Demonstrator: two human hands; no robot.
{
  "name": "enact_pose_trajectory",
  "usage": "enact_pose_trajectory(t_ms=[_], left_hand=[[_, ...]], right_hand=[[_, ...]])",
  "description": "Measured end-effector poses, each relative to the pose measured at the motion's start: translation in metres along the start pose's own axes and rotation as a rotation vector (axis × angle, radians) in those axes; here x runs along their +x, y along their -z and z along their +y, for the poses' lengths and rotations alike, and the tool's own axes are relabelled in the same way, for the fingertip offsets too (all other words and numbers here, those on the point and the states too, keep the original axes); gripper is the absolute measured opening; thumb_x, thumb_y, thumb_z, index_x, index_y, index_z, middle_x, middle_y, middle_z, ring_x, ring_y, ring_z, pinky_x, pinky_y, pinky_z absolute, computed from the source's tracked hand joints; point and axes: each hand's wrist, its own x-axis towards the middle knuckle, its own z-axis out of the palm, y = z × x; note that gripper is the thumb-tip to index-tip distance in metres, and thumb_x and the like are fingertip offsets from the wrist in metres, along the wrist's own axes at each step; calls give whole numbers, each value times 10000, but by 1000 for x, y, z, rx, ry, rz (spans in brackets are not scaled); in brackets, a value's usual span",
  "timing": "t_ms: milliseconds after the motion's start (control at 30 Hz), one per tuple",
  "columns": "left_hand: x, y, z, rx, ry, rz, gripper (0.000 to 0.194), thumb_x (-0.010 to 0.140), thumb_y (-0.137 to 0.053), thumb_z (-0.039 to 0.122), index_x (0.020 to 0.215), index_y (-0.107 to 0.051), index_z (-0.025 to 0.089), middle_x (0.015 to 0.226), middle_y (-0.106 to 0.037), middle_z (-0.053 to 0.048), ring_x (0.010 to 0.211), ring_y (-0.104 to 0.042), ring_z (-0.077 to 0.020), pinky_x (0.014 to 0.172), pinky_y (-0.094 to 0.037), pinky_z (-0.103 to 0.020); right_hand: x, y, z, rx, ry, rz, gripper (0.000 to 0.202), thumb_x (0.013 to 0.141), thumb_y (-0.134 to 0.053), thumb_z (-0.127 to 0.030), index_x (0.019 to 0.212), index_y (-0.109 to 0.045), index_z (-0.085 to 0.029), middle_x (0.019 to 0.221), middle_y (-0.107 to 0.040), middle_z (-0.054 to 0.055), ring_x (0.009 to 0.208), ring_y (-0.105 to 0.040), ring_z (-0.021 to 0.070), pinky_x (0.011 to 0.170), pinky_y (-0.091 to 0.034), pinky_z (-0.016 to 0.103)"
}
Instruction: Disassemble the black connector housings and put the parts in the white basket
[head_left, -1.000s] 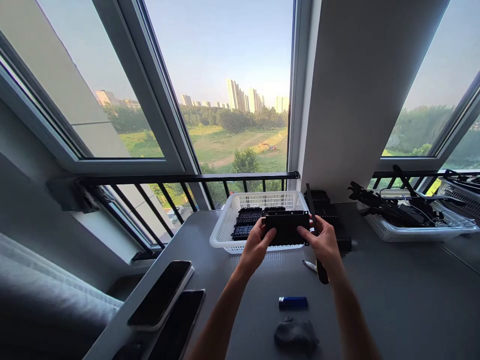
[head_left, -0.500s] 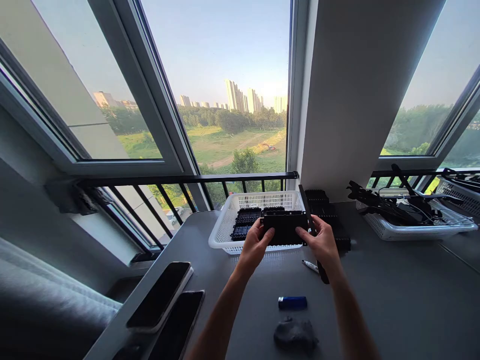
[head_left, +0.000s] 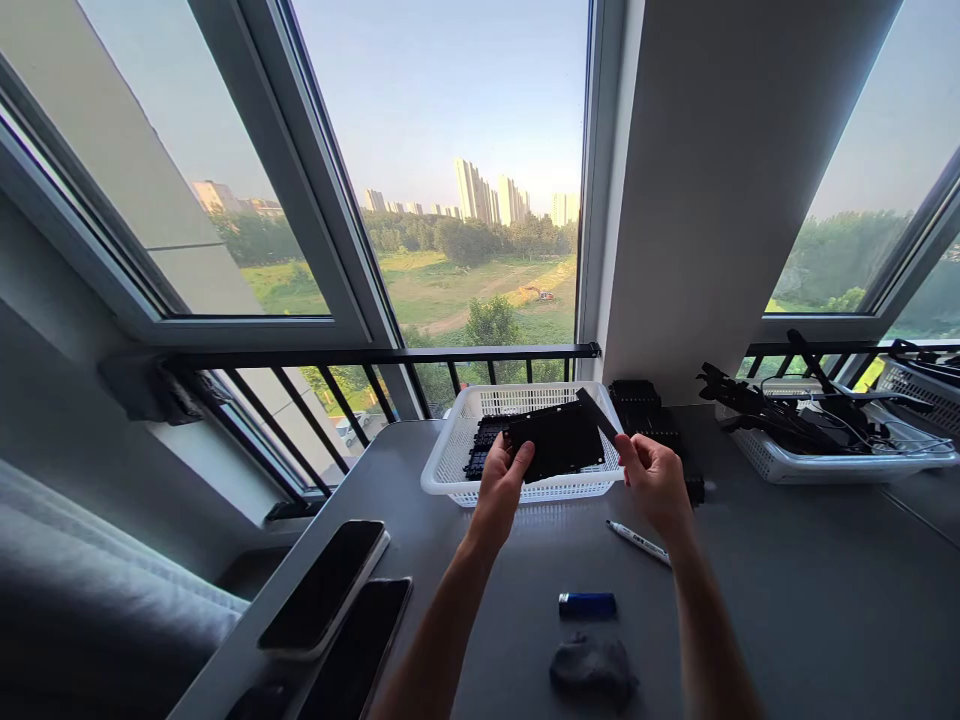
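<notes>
My left hand grips the left end of a flat black plate, tilted above the near part of a white plastic basket. Small holes run along the plate's edges. In my right hand is a thin black strip, pinched at its lower right end. The strip slants up to the left, its far part over the plate's upper right corner; whether they touch I cannot tell. Black ribbed parts lie inside the basket, partly hidden by the plate.
A marker, blue lighter and dark grey lump lie in front. Two phones are at left. Black ribbed pieces stand behind my right hand; a basket of black parts and cables sits at right.
My right hand has let go of the plate and moved slightly right with the strip, which has turned from near upright to a slant. The plate is now tilted in my left hand alone.
</notes>
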Motion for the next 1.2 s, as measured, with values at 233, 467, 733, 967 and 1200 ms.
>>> enact_pose_trajectory(t_ms=[233, 467, 733, 967, 1200], left_hand=[[-2, -1, 2, -108, 41, -18, 566, 751, -685, 316, 1268, -478, 216, 1135, -669, -59, 1118, -600, -249, 924, -483, -347], [-3, -2, 1, -95, 53, -18, 510, 774, -667, 373, 1216, -463, 222, 1160, -649, -54, 1126, -594, -232, 886, -491, -305], [-2, -3, -1, 44, -58, 12, 471, 772, -677, 476, 1101, -469, 211, 1112, -656, -69, 1116, -597, -253, 948, -464, -369], [-3, -3, -3, 100, -152, 91, 446, 768, -692, 443, 1060, -454, 204, 1103, -656, -74, 1117, -594, -246, 979, -437, -380], [-2, 0, 0, 136, -136, 129, 464, 740, -720, 398, 1072, -452, 215, 1080, -669, -60, 1092, -608, -237, 957, -443, -360]], right_hand=[[-3, -5, -9, -151, 102, -166, 527, 879, -496, -574, 531, -485, -179, 501, -461, -33, 500, -394, 101, 497, -255, 246], [-4, -11, -11, -207, 134, -190, 507, 886, -474, -578, 574, -590, -195, 554, -582, 6, 528, -487, 137, 508, -295, 255], [-6, -14, -12, -184, 133, -202, 456, 892, -497, -548, 635, -640, -199, 599, -633, 10, 546, -529, 145, 519, -308, 250], [-5, -15, -11, -205, 155, -204, 496, 894, -482, -573, 609, -616, -191, 553, -588, -9, 502, -483, 122, 509, -292, 253], [-5, -11, -12, -211, 158, -202, 492, 890, -489, -571, 607, -625, -193, 558, -592, -6, 512, -485, 126, 507, -290, 258]])
